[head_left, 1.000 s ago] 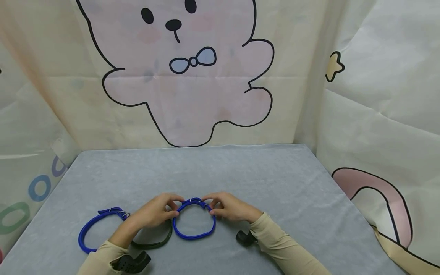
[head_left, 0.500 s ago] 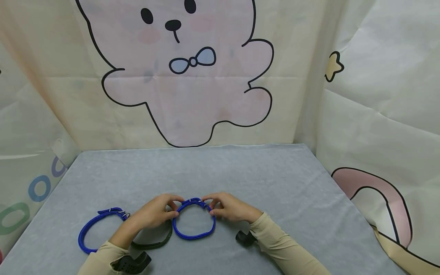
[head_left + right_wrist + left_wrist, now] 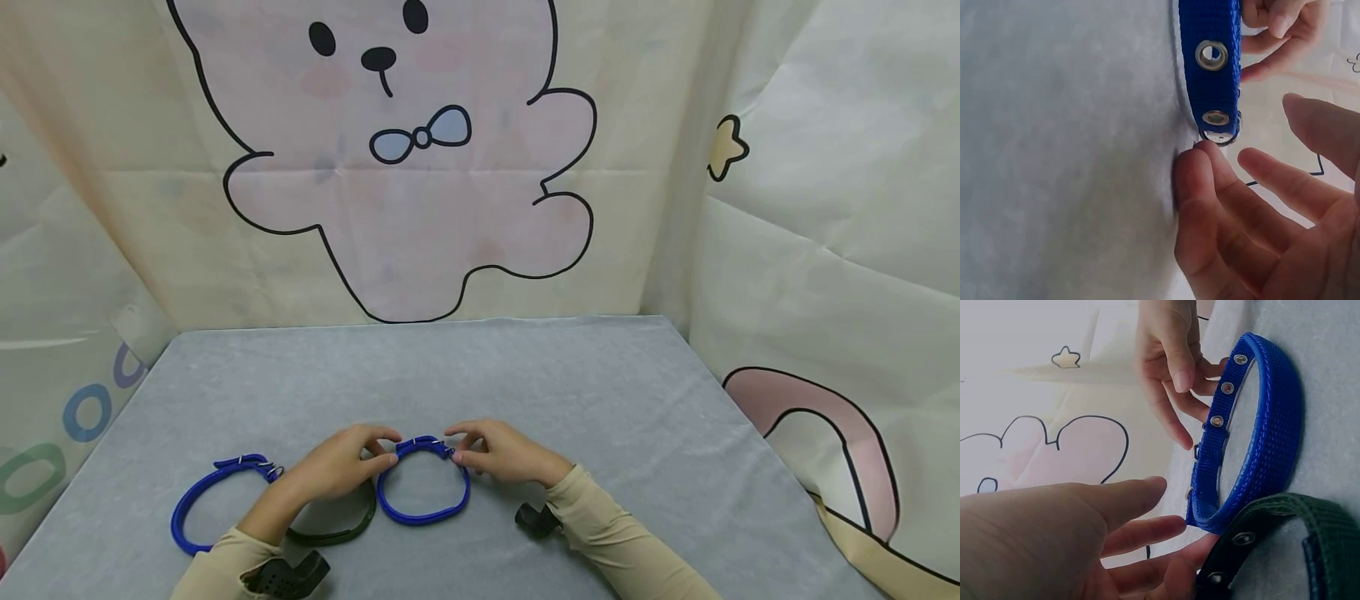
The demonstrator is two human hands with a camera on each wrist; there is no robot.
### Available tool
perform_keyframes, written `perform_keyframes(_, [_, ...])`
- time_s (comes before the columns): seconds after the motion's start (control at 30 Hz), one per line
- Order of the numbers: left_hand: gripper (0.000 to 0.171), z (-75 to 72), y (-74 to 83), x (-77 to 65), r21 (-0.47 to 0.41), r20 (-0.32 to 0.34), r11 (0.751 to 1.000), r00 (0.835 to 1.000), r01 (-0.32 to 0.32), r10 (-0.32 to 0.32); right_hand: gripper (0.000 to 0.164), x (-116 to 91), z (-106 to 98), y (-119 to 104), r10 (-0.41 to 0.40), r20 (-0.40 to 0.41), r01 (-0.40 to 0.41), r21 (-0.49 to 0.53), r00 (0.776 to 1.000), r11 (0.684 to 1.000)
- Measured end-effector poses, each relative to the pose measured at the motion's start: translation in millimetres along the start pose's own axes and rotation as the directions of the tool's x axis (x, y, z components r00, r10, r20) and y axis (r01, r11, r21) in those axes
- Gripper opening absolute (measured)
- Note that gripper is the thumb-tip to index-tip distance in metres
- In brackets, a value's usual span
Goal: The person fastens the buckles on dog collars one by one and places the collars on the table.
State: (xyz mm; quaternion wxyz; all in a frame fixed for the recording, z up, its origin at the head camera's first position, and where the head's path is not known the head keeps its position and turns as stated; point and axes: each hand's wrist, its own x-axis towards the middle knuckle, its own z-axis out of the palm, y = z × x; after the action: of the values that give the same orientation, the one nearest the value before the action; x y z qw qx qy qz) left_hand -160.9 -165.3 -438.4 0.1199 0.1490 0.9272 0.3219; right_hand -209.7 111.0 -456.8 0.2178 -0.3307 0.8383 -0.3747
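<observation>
A blue collar (image 3: 423, 520) with a metal buckle and ring stands on its edge as a loop in the head view. At its left side is my left hand (image 3: 341, 458), and at its right my right hand (image 3: 506, 454). In the left wrist view, a left fingertip touches the blue webbing (image 3: 1282, 419) and the thumb stands apart from it. The right wrist view shows the right fingertips (image 3: 1194, 169) beside the collar's ring, below metal eyelets (image 3: 1212, 55), with that thumb also away. A dark green collar (image 3: 330, 538) lies partly hidden under my left wrist.
Another blue collar (image 3: 180, 517) rests at the left, partly covered by the left forearm. All lie on a grey cloth-covered table (image 3: 600, 383). Printed fabric curtains (image 3: 630, 250) close in the back and sides. Dark wrist devices (image 3: 288, 575) sit at both forearms.
The thumbs and fingers have loosened from the collar's sides, and the right fingers have drawn slightly off its buckle end. The collar's top has dipped a little. The other collars have not moved.
</observation>
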Motion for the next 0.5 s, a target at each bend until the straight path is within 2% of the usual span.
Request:
perform_keyframes(0.23, [0.032, -2.4, -1.8, 1.2, -0.017, -0.029, 1.0, 1.0, 0.002, -0.002, 0.039, -2.7, -2.8, -1.7, 0.029, -0.046, -0.03, -0.009, 0.999, 1.0])
perform_keyframes(0.5, [0.032, -6.8, -1.8, 1.8, -0.078, -0.093, 0.997, 0.995, 0.023, -0.03, 0.039, -2.8, -5.7, -1.0, 0.012, -0.108, -0.019, -0.058, 0.994, 0.998])
